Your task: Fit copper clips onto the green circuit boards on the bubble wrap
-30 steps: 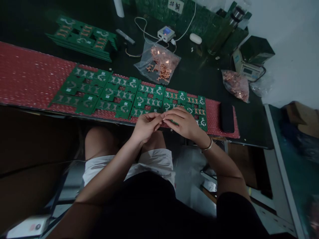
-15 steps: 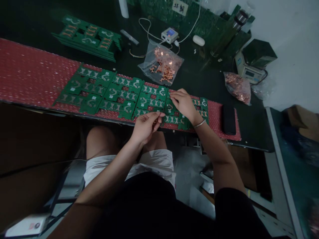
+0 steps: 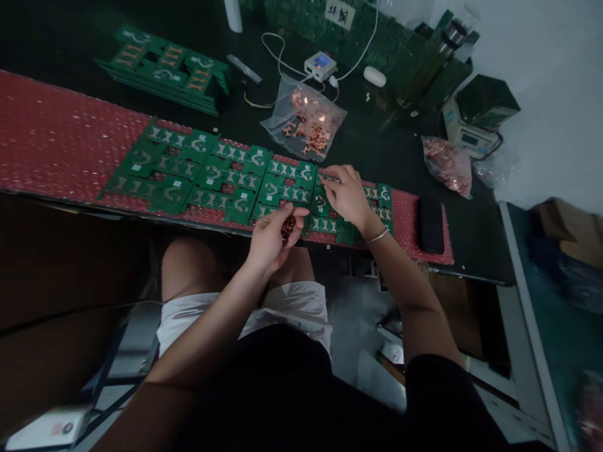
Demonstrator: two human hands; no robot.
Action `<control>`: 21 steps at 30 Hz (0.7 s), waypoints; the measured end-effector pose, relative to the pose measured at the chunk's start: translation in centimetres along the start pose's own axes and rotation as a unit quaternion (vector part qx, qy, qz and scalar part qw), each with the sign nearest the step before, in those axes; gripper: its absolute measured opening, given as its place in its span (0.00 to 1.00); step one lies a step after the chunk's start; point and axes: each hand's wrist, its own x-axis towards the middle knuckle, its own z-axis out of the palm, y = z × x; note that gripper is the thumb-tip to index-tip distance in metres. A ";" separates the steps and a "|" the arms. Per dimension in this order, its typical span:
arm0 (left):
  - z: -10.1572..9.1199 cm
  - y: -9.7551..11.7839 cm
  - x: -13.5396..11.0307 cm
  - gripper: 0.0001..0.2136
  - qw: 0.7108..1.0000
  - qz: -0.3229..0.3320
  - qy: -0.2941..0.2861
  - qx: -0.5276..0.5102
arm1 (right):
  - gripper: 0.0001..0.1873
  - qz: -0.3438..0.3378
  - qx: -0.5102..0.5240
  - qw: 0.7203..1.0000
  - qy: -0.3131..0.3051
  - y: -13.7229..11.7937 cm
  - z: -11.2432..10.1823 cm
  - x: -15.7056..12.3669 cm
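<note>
A row of green circuit boards [image 3: 221, 179] lies on a red bubble-wrap sheet [image 3: 56, 144] along the near edge of the dark table. My left hand [image 3: 273, 235] hovers at the table's edge, cupped around several small copper pieces [image 3: 287, 227]. My right hand [image 3: 346, 194] rests on the rightmost board [image 3: 384, 194], with its fingertips pinched down at the board's far edge. What the fingertips pinch is too small to make out.
A clear bag of copper pieces [image 3: 304, 119] lies behind the boards, a second bag [image 3: 447, 163] to the right. A stack of green boards [image 3: 164, 66] sits far left. A black phone [image 3: 429, 223], a white device with cables [image 3: 320, 63] and a scale [image 3: 471, 135] are nearby.
My right hand left my left hand and reached forward onto the rightmost board. My left hand has turned, so the copper pieces in it now show.
</note>
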 end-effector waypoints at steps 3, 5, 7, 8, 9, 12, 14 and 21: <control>0.0 0.7 0.0 0.14 0.998 -0.022 -0.012 -0.062 | 0.11 0.048 0.137 0.989 0.035 -3.0 -1.1 -1.6; 0.1 1.0 0.0 0.14 0.995 -0.042 -0.029 -0.085 | 0.12 0.092 0.267 0.959 0.010 -5.3 -1.6 -2.9; 0.4 1.2 0.1 0.15 0.993 -0.053 -0.039 -0.096 | 0.12 0.122 0.357 0.926 -0.007 -7.2 -1.8 -3.9; 0.5 1.1 0.1 0.15 0.993 -0.054 -0.043 -0.099 | 0.12 0.129 0.384 0.914 -0.003 -7.8 -1.8 -4.3; 0.7 1.0 0.1 0.15 0.992 -0.054 -0.046 -0.102 | 0.12 0.132 0.401 0.906 0.007 -8.2 -1.7 -4.6; 1.2 0.6 0.2 0.16 0.991 -0.055 -0.054 -0.105 | 0.09 0.146 0.423 0.894 0.032 -8.4 -1.4 -4.9; 1.5 0.4 0.1 0.15 0.991 -0.057 -0.054 -0.106 | 0.08 0.165 0.429 0.887 0.040 -8.3 -1.4 -4.9; 2.0 0.1 -0.3 0.11 0.988 -0.066 -0.039 -0.132 | 0.05 0.168 0.386 0.902 0.093 -9.0 -1.5 -5.6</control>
